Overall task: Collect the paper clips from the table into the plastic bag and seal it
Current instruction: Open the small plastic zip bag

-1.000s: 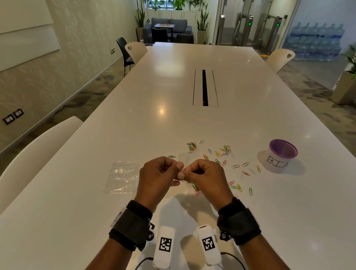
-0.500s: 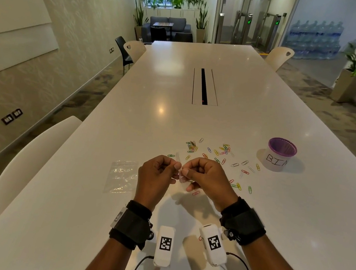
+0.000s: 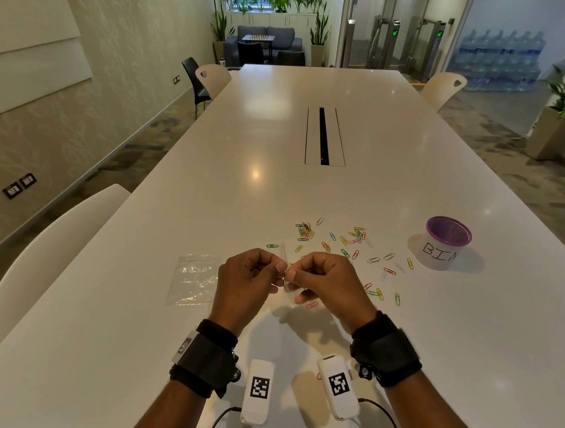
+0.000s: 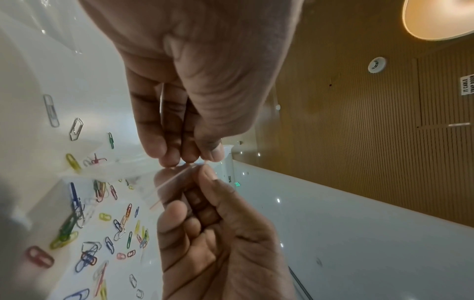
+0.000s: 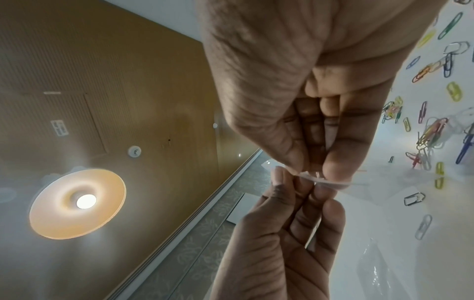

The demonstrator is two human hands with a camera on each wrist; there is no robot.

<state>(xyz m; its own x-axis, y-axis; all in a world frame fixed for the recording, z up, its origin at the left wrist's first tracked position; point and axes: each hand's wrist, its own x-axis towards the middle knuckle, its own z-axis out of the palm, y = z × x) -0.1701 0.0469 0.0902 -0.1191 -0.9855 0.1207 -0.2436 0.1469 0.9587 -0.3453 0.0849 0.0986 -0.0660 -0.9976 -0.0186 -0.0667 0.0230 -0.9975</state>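
Both hands meet just above the table and pinch the top edge of a small clear plastic bag (image 3: 286,284). My left hand (image 3: 280,269) holds that edge from the left and my right hand (image 3: 292,278) from the right. In the left wrist view the left hand (image 4: 197,160) is uppermost, and the bag (image 4: 174,178) runs between thumb and fingertips. The right wrist view shows my right hand (image 5: 313,172) on the bag (image 5: 330,182). Several coloured paper clips (image 3: 351,245) lie scattered on the white table (image 3: 311,189) beyond the hands, and also show as paper clips (image 4: 115,223) and paper clips (image 5: 431,130).
A second clear plastic bag (image 3: 194,279) lies flat on the table left of my hands. A purple-rimmed cup marked BIN (image 3: 445,243) stands at the right. A white chair (image 3: 53,259) sits at the left edge, and a cable slot (image 3: 324,136) runs down the table's middle.
Both hands keep their pinch on the bag's edge. My right wrist has swung slightly outward to the right.
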